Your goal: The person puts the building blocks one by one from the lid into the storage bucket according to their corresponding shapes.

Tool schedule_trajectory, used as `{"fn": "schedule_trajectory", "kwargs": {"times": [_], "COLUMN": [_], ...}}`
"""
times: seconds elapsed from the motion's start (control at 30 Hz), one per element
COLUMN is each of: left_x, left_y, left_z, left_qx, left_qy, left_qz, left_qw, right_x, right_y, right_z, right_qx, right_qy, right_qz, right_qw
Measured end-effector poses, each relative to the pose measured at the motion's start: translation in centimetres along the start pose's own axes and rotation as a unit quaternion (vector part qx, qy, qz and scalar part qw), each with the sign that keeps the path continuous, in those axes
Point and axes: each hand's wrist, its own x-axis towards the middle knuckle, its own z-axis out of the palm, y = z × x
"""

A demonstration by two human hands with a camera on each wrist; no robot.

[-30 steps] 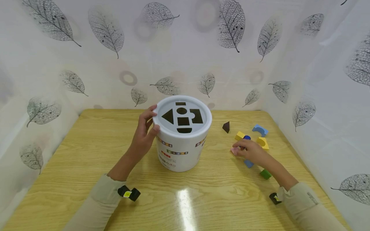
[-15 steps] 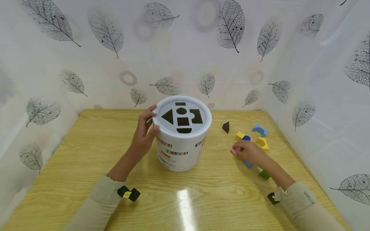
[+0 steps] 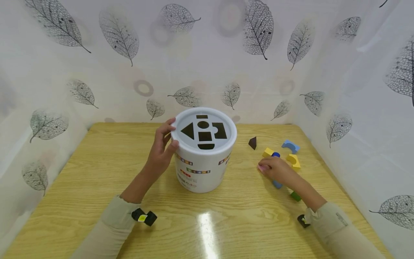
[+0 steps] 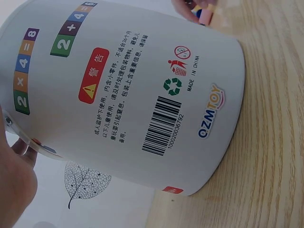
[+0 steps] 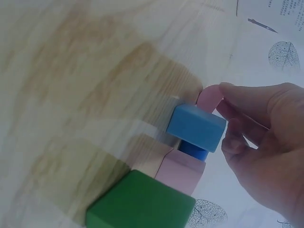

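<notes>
A white lidded bucket, its lid cut with several shaped holes, stands upright on the wooden table. My left hand holds its upper left rim, thumb in front and fingers farther back. Over at the right, my right hand pinches a small pink block with a rounded edge between thumb and fingers, low at the table. Close by that hand lie a light blue block, a dark blue block, another pink block and a green block.
Beyond my right hand are a yellow block, a yellow block with a curved notch and a light blue arch block. A dark brown block sits between them and the bucket. A leaf-patterned curtain encloses the back and sides.
My right hand has shifted slightly left and its fingers have closed on the pink block. The left hand and the bucket stay where they were.
</notes>
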Motion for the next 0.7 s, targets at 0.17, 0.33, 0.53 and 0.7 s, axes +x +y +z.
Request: {"fn": "schedule_trajectory", "kwargs": {"times": [0.17, 0.33, 0.53, 0.7], "left_x": [0.03, 0.08, 0.06, 0.07], "left_y": [0.01, 0.02, 0.23, 0.2], "left_z": [0.02, 0.07, 0.04, 0.07], "left_qx": [0.002, 0.002, 0.003, 0.002], "left_qy": [0.0, 0.0, 0.0, 0.0], "left_qz": [0.004, 0.007, 0.004, 0.002], "left_qw": [1.0, 1.0, 1.0, 1.0], "right_x": [0.76, 0.86, 0.45, 0.23], "right_y": [-0.29, -0.42, -0.07, -0.04], "right_z": [0.25, 0.14, -0.34, -0.36], "right_qx": [0.005, 0.024, -0.001, -0.028], "right_qy": [0.002, -0.01, -0.008, -0.005], "right_qz": [0.017, 0.048, 0.043, 0.025], "right_qw": [0.9998, 0.9985, 0.999, 0.9993]}}
